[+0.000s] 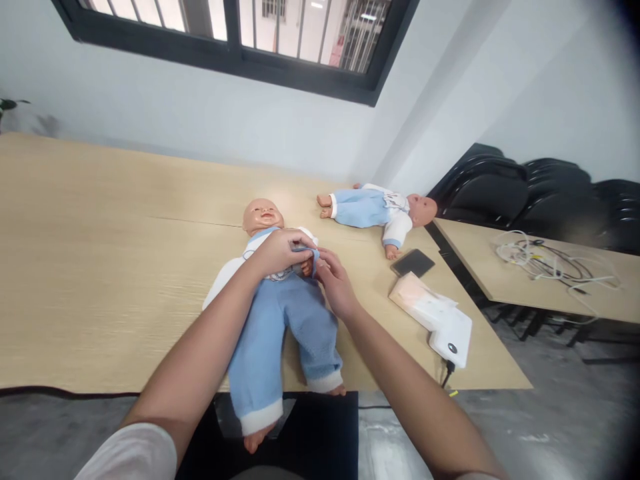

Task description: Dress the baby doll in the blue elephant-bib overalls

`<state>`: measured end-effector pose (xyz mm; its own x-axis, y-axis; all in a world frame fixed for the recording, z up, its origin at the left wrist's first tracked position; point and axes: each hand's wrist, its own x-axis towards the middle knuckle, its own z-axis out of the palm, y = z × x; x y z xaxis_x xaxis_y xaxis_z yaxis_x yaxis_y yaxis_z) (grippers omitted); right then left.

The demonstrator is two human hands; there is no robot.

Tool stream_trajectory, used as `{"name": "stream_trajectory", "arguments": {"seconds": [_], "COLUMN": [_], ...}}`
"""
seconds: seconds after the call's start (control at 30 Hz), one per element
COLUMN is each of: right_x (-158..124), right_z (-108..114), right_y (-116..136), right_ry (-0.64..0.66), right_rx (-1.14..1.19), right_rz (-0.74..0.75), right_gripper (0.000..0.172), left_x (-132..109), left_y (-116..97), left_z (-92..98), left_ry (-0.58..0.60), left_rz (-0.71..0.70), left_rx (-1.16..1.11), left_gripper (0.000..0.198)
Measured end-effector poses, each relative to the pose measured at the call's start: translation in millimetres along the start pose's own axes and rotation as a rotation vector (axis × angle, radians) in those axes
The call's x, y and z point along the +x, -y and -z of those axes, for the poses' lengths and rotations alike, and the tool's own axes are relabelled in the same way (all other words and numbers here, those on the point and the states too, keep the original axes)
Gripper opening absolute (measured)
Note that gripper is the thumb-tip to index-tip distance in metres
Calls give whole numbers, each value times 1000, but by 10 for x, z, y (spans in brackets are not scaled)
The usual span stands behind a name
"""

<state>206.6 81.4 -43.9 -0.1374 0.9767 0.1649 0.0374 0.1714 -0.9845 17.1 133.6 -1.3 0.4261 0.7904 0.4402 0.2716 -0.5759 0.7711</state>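
Note:
A baby doll (280,320) in blue overalls and a white shirt lies on its back on the wooden table (100,267), head away from me, legs hanging over the near edge. My left hand (277,252) is closed on the overall's bib and blue strap at the doll's chest. My right hand (336,283) pinches the same strap at the doll's shoulder side, right beside my left hand. The strap's end is hidden between my fingers.
A second baby doll (380,210) in the same clothes lies on its side farther back right. A dark phone (413,263), a white device with a cable (450,330) and a pink-white pack sit near the table's right edge. A side table with cables (545,263) and black chairs stand to the right.

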Motion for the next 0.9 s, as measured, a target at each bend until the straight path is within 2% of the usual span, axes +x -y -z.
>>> {"name": "stream_trajectory", "arguments": {"seconds": [0.17, 0.27, 0.37, 0.43, 0.5, 0.63, 0.77, 0.83, 0.9], "right_x": [69, 151, 233, 279, 320, 394, 449, 465, 479], "right_z": [28, 76, 119, 135, 140, 130, 112, 101, 88], "right_y": [-6, -23, -44, -70, -110, -220, -280, -263, -218], "right_ry": [-24, 16, 33, -10, -47, -65, 6, 49, 53], "right_rx": [186, 267, 143, 10, -76, -129, -56, -45, -81], "right_rz": [-148, -235, -162, -56, 1, -19, -25, -13, 11], "right_gripper": [37, 42, 43, 41, 40, 41, 41, 42, 43], "left_x": [100, 235, 382, 453, 486, 453, 377, 346, 322], "left_y": [24, 62, 97, 112, 123, 136, 145, 150, 153], "left_z": [6, 95, 235, 314, 354, 336, 336, 351, 359], "left_ry": [39, 171, 313, 347, 355, 397, 420, 371, 267], "left_rz": [-43, -44, 41, 86, 133, 197, 181, 167, 138], "left_rx": [161, 210, 204, 230, 254, 265, 314, 360, 449], "left_gripper": [16, 18, 20, 18, 18, 29, 24, 22, 19]}}
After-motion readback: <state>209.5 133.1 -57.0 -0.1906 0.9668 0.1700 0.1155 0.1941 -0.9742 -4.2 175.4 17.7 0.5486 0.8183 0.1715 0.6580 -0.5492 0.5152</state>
